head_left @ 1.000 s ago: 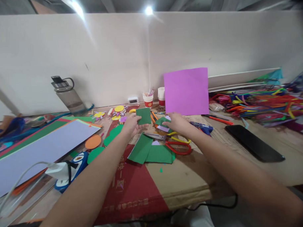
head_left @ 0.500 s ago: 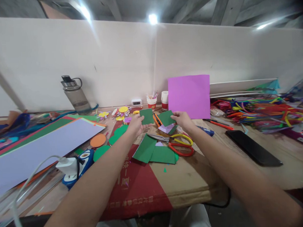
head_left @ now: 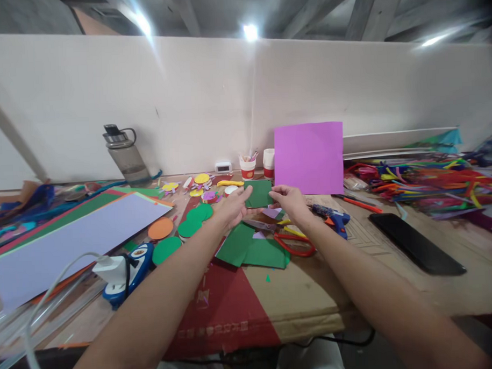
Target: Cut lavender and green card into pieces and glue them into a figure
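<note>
Both hands hold green paper (head_left: 258, 194) up above the cardboard, its pieces lined up as one rectangle. My left hand (head_left: 234, 207) grips the left side, thumb in front. My right hand (head_left: 287, 201) pinches the right edge between thumb and fingers. Below them lie scissors with one red and one yellow handle (head_left: 298, 244), partly hidden by my right hand and forearm. More green paper pieces (head_left: 266, 252) rest under the scissors, beside small lilac scraps. Several green paper circles (head_left: 166, 251) lie to the left of my left hand.
A blue glue gun (head_left: 338, 220) and black phone (head_left: 415, 243) lie right. Bundled pipe cleaners (head_left: 435, 183) sit farther right. Lilac sheets (head_left: 86, 238), a power strip (head_left: 130, 272) and a bottle (head_left: 126, 156) stand or lie left. A purple sheet (head_left: 308, 158) leans on the wall.
My hands have come together; the separate green pieces they held apart now meet in one stack. My right forearm has shifted left, uncovering more of the glue gun.
</note>
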`<state>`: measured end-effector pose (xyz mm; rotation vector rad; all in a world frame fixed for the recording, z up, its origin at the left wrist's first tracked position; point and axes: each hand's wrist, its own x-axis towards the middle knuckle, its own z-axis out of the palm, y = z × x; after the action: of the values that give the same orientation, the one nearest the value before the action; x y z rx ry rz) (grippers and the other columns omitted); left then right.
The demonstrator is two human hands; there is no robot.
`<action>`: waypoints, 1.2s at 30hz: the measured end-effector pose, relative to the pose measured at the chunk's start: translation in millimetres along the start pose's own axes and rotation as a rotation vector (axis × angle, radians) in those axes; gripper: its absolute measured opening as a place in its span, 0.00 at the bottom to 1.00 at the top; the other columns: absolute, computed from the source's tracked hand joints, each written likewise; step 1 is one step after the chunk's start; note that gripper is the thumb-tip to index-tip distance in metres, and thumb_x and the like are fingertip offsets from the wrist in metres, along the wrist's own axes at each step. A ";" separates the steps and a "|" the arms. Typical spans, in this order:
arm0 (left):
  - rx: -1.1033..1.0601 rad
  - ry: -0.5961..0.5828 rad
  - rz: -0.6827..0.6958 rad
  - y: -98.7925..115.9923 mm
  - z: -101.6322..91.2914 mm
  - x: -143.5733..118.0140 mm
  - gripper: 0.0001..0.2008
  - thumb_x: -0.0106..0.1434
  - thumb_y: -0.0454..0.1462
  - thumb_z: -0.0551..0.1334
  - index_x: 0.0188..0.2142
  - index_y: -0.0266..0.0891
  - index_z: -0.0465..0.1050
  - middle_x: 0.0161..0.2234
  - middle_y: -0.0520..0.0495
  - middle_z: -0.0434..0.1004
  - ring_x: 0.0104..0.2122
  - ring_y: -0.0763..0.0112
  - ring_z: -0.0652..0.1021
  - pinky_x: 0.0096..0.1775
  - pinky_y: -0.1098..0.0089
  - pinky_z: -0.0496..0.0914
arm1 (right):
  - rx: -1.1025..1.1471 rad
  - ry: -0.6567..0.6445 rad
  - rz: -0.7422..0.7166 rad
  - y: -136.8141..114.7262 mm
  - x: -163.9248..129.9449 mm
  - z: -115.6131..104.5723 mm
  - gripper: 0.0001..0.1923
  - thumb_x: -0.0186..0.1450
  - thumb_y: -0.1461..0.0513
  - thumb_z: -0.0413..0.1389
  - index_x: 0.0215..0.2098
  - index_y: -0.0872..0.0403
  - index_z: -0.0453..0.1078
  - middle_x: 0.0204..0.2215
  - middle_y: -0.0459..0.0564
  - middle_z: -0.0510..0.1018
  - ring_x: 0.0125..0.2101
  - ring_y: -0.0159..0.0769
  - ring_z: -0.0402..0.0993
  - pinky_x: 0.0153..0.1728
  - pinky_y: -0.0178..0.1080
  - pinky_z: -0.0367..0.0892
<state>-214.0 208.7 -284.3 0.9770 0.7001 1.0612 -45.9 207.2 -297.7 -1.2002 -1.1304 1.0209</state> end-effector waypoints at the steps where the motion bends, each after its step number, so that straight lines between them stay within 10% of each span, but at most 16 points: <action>1: 0.023 0.001 0.018 -1.2 1.8 -0.2 0.09 0.62 0.37 0.65 0.39 0.35 0.70 0.41 0.41 0.80 0.40 0.62 0.80 0.42 0.54 0.78 | -0.013 -0.004 -0.011 -0.8 -1.6 0.9 0.07 0.54 0.62 0.61 0.30 0.55 0.70 0.23 0.40 0.73 0.16 0.26 0.70 0.18 0.32 0.69; 11: 0.016 0.287 0.177 11.3 -7.6 6.2 0.09 0.58 0.29 0.63 0.39 0.38 0.70 0.35 0.48 0.79 0.31 0.70 0.79 0.34 0.65 0.77 | -0.391 -0.168 -0.172 -17.0 -19.1 -11.0 0.09 0.60 0.60 0.59 0.38 0.56 0.74 0.30 0.47 0.79 0.24 0.30 0.72 0.26 0.34 0.68; 17: 0.012 0.556 0.233 29.2 -28.5 9.1 0.12 0.57 0.29 0.61 0.41 0.41 0.71 0.32 0.52 0.78 0.29 0.72 0.77 0.29 0.73 0.72 | -0.748 -0.671 -0.551 -23.1 -50.4 -1.7 0.21 0.58 0.62 0.65 0.50 0.55 0.73 0.47 0.54 0.78 0.47 0.41 0.73 0.50 0.44 0.66; 28: 0.742 0.516 0.108 20.2 -52.1 12.9 0.11 0.48 0.26 0.65 0.31 0.39 0.70 0.25 0.50 0.73 0.25 0.69 0.75 0.25 0.75 0.69 | -0.837 -0.628 -0.630 -30.6 -56.6 -1.9 0.16 0.63 0.61 0.61 0.50 0.54 0.73 0.48 0.55 0.77 0.49 0.41 0.71 0.52 0.44 0.65; 36: 0.468 0.541 0.017 7.3 -49.5 13.4 0.17 0.43 0.21 0.65 0.29 0.40 0.69 0.26 0.49 0.72 0.31 0.56 0.80 0.32 0.64 0.74 | -1.010 -0.850 -0.775 -21.8 -96.8 26.0 0.35 0.56 0.45 0.64 0.57 0.52 0.69 0.52 0.58 0.73 0.53 0.52 0.65 0.54 0.54 0.61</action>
<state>-254.3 237.8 -298.7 1.0957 1.4328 1.2172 -87.2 114.1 -285.3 -0.8389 -2.7180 0.2636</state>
